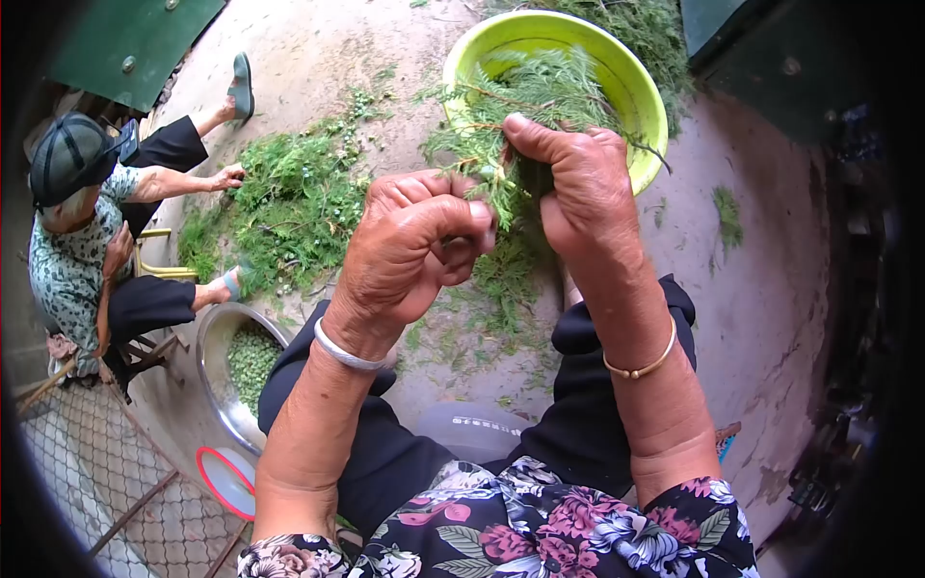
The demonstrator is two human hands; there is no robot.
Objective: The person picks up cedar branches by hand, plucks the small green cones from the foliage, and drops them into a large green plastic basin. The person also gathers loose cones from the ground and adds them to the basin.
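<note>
My right hand [583,188] pinches a leafy cypress branch [554,91] between thumb and fingers, above the rim of a yellow-green basin [631,72]. My left hand [414,246] is closed, its thumb and fingertips touching the near edge of the foliage; what lies between them is hidden. Small pale green cones sit among the leaves close to those fingertips. Between my knees is a greyish container with printed letters [472,424]. More cut greenery [506,279] shows just below my hands.
A seated person in a cap [72,159] reaches toward a pile of cypress branches [294,197] on the left. A metal basin [207,356] holds many small green cones [253,366]. Near it are a red-rimmed round object [226,482] and wire mesh [106,462].
</note>
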